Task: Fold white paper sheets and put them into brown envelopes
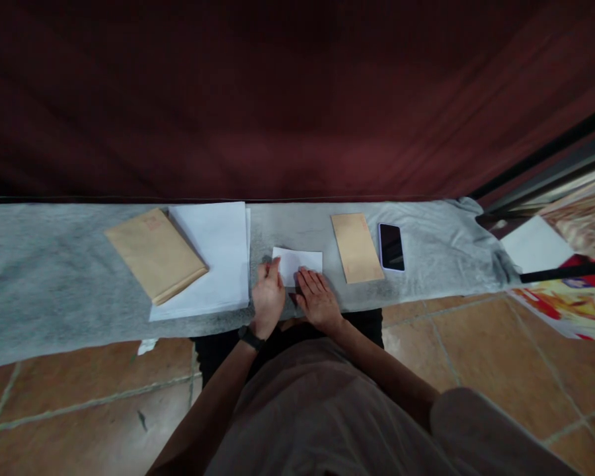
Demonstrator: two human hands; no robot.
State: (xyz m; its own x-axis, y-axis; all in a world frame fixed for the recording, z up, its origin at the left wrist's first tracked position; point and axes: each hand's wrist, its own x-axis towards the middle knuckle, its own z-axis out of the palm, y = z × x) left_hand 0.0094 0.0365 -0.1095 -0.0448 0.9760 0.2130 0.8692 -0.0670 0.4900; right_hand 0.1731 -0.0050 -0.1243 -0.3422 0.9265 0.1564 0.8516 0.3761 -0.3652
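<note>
A small white piece of paper, apparently folded, lies on the cloth in front of me. At its left edge my left hand is closed, thumb and fingers pinching the paper there. My right hand rests flat on the lower right part of the paper, fingers stretched out. To the right lies a single brown envelope. On the left, a stack of brown envelopes sits askew, partly covering a pile of white paper sheets.
A grey cloth covers the long narrow surface. Beyond the single envelope lies a phone with a dark screen. A dark red curtain hangs along the back edge. At far right are a dark frame and a colourful printed sheet.
</note>
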